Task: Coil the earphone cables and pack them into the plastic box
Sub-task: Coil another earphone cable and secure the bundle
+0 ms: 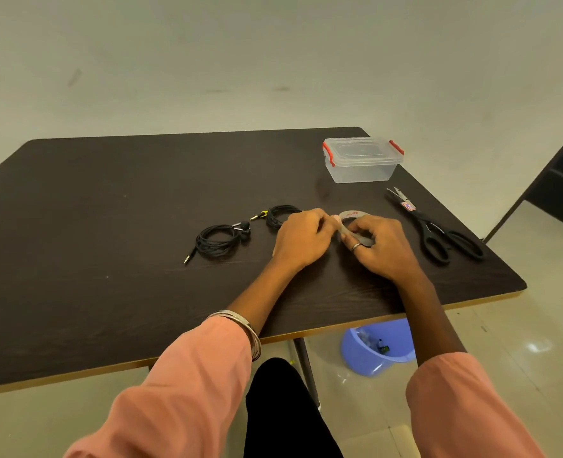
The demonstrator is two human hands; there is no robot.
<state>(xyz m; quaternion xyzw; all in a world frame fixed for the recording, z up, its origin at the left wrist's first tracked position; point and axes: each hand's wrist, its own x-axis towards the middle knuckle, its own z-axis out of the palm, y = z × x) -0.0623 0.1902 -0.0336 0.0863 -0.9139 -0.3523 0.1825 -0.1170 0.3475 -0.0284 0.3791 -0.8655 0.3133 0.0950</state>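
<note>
On the counter [108, 200] two earphone coils [219, 241] lie wound but unpacked, plastic box [361, 160] lidded, while left hand [301, 238] and right hand [381, 244] pinch a tape roll [352, 226].

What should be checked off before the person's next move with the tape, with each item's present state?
1. Both earphone cables coiled: the left coil ok; the second coil partly behind the left hand, cannot tell.
2. Tape roll in a grip: ok, right hand holds it.
3. Tape end peeled free: cannot tell, fingers cover it.
4. Scissors within reach: ok, beside the right hand.
5. Plastic box open for packing: not ok, lid on, red clips down.
</note>
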